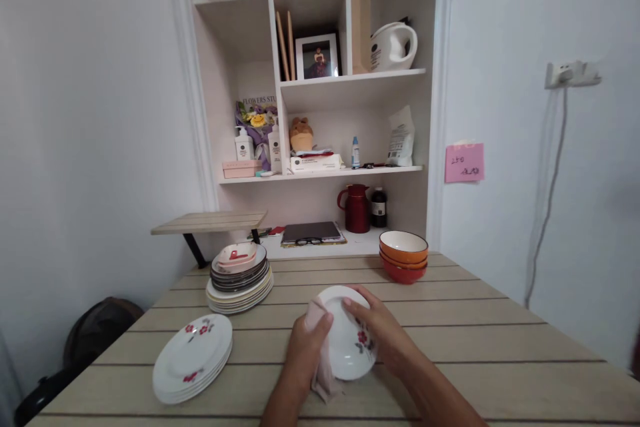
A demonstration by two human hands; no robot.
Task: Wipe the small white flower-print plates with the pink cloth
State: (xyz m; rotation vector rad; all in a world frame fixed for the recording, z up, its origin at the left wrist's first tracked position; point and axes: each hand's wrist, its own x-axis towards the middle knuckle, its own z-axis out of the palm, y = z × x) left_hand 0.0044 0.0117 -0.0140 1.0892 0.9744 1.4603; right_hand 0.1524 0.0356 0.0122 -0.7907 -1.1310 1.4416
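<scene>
A white plate (345, 350) with red flowers and dark leaves is held tilted above the front middle of the table, its face toward me. My left hand (306, 345) grips a pale pink cloth (326, 377) against the plate's left rim, thumb on top. The cloth's lower end hangs down below the rim. My right hand (377, 323) clasps the plate's right side, with the thumb on its inner face and the fingers behind it, mostly hidden. To the left lies a small stack of matching flowered plates (193, 357).
Behind that stack stands a taller pile of plates (240, 293) topped by a small pink dish (237, 255). Orange and red bowls (404, 260) are stacked at the back right. Beyond the slatted table (480, 347) are a red jug (357, 210), a closed laptop (311, 232) and shelves.
</scene>
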